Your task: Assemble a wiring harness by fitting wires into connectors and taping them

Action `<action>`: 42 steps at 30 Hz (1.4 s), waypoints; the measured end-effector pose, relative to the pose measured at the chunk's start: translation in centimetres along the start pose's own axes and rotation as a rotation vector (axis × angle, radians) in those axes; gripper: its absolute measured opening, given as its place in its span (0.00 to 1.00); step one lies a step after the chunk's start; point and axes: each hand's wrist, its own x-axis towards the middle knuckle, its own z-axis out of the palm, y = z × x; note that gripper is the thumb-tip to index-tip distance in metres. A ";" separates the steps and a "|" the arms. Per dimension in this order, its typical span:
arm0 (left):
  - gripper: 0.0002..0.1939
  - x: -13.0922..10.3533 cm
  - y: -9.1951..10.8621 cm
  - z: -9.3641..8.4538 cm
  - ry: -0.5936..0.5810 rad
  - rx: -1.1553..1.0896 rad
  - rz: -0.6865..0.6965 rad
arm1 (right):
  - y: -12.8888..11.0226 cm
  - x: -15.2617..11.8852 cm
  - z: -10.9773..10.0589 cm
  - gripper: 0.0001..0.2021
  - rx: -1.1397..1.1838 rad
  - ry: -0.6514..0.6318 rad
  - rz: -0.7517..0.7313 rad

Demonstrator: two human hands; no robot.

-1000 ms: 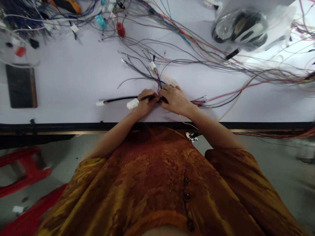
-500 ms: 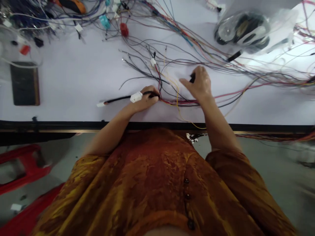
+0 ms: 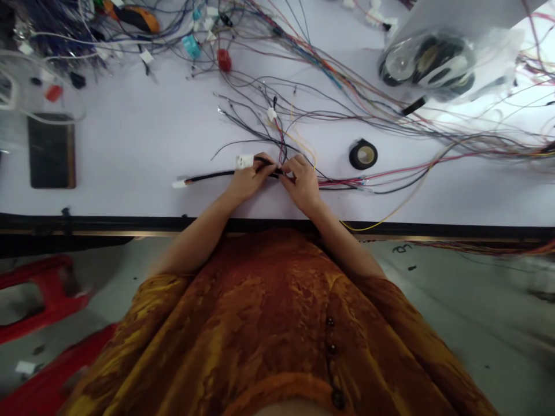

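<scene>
My left hand is closed on a black-sleeved wire harness near the table's front edge. A white connector lies against the back of that hand, and another white connector ends the sleeve on the left. Right beside it, my right hand pinches the harness where red, black and yellow wires leave the sleeve. The exact spot between the fingertips is partly hidden. Red wires run out to the right from under my right hand. A roll of black tape lies on the table to the right.
Long loose wires cross the back of the table. A phone lies at the left, below a bundle of blue wires and an orange-handled tool. A clear plastic bag with dark rolls sits at the back right.
My right hand has come left and down to the harness beside my left hand. The black thing it held is gone from it; the tape roll now lies on the table.
</scene>
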 end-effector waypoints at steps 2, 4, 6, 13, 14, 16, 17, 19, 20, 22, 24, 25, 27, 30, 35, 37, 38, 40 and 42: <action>0.14 0.2 0.0 0.2 0.032 0.000 0.004 | 0.2 -0.1 0.0 0.08 -0.008 0.032 -0.016; 0.13 0.3 0.1 0.3 0.053 -0.002 0.008 | 0.1 -0.4 0.0 0.12 -0.049 0.045 -0.039; 0.13 0.3 0.3 0.3 0.059 -0.024 0.006 | 0.0 -0.8 0.1 0.15 -0.127 0.022 -0.062; 0.14 0.0 0.4 0.4 0.072 -0.080 0.017 | 1.1 -1.1 -0.5 0.14 -0.011 0.028 -0.112; 0.14 -0.1 0.3 0.5 0.075 -0.076 0.026 | 1.3 -0.9 -0.6 0.14 0.058 0.050 -0.085; 0.13 -0.2 0.1 0.8 0.097 -0.058 0.052 | 1.4 -0.3 -0.7 0.13 0.142 0.051 -0.015; 0.13 -0.2 0.0 1.0 0.116 -0.040 0.064 | 1.3 0.1 -0.7 0.13 0.148 0.022 0.006; 0.13 -0.3 -0.4 1.2 0.152 0.013 0.083 | 0.8 0.7 -0.5 0.10 0.094 -0.052 0.016; 0.13 -0.3 -0.5 1.1 0.160 0.042 0.090 | 0.5 0.9 -0.4 0.10 0.036 -0.077 0.024; 0.14 -0.7 -0.4 0.3 0.161 0.096 0.093 | -0.3 1.1 0.0 0.09 -0.103 -0.109 0.038; 0.14 -1.7 0.4 -1.3 0.111 0.188 0.069 | -0.9 1.1 0.4 0.10 -0.231 -0.131 0.046; 0.14 -2.4 1.1 -2.3 0.060 0.253 0.054 | -1.1 1.0 0.5 0.11 -0.277 -0.143 0.043; 0.15 -4.1 2.7 -4.1 -0.094 0.428 0.025 | -1.2 0.8 0.7 0.13 -0.330 -0.163 0.009; 0.13 -5.8 4.2 -4.9 -0.046 0.525 0.102 | -0.8 0.5 0.6 0.16 -0.356 -0.179 -0.088; 0.15 -4.8 0.3 -2.8 0.005 0.588 0.241 | 0.7 -0.1 -0.2 0.16 -0.287 -0.229 -0.218; 0.14 -4.4 -1.9 -2.5 -0.013 0.594 0.211 | 1.2 -0.4 -0.3 0.15 -0.203 -0.228 -0.230; 0.14 -4.4 -2.7 -2.6 -0.015 0.597 0.193 | 1.4 -0.5 -0.3 0.14 -0.146 -0.210 -0.224; 0.15 -4.5 -3.7 -3.0 -0.016 0.604 0.176 | 1.8 -0.6 -0.2 0.13 -0.024 -0.128 -0.168; 0.16 -4.6 -3.9 -3.3 -0.020 0.621 0.192 | 2.1 -0.4 -0.2 0.11 0.078 -0.011 -0.051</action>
